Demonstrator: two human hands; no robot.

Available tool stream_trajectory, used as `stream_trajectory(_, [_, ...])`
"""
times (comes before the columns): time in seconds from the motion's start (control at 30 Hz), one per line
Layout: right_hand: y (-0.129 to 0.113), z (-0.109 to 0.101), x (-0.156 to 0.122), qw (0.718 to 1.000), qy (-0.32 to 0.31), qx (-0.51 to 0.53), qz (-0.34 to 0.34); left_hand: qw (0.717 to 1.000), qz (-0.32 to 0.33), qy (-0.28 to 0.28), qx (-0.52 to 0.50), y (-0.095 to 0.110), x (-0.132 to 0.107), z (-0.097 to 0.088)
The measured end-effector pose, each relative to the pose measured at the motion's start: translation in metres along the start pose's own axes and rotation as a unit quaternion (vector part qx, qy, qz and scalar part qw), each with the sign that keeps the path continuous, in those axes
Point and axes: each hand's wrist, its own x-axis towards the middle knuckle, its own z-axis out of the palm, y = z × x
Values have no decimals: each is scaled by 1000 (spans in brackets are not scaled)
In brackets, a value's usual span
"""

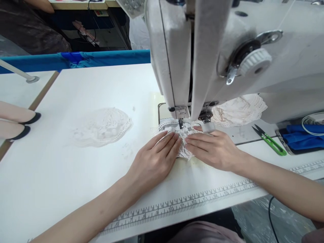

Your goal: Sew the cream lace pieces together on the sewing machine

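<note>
A piece of white lace [186, 153] lies under the presser foot [180, 123] of a sewing machine [177, 60]. My left hand [157, 155] rests flat on the left side of the lace, its fingers stretched toward the foot. From the right, my right hand [215, 148] presses on the same lace with fingers extended, close to the needle area. The fingertips of both hands nearly meet in front of the foot. Part of the lace is hidden beneath the hands.
Another white lace piece [103, 126] lies on the table to the left, and more lace [240, 109] sits right of the needle. Green thread snips [272, 141] lie beside a phone with blue cloth [303, 136] on it. A printed ruler [172, 207] runs along the front edge.
</note>
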Motion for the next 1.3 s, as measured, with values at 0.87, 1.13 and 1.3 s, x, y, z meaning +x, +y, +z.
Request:
stream_trajectory(0.87, [4, 8, 0, 999, -21, -34, -1, 1000, -20, 8, 2, -6, 3, 4])
stream_trajectory(1.13, [4, 10, 0, 998, -38, -52, 9, 999, -50, 6, -9, -7, 6, 5])
stream_trajectory(1.3, [0, 13, -4, 999, -19, -48, 7, 999, -33, 9, -9, 3, 2, 0])
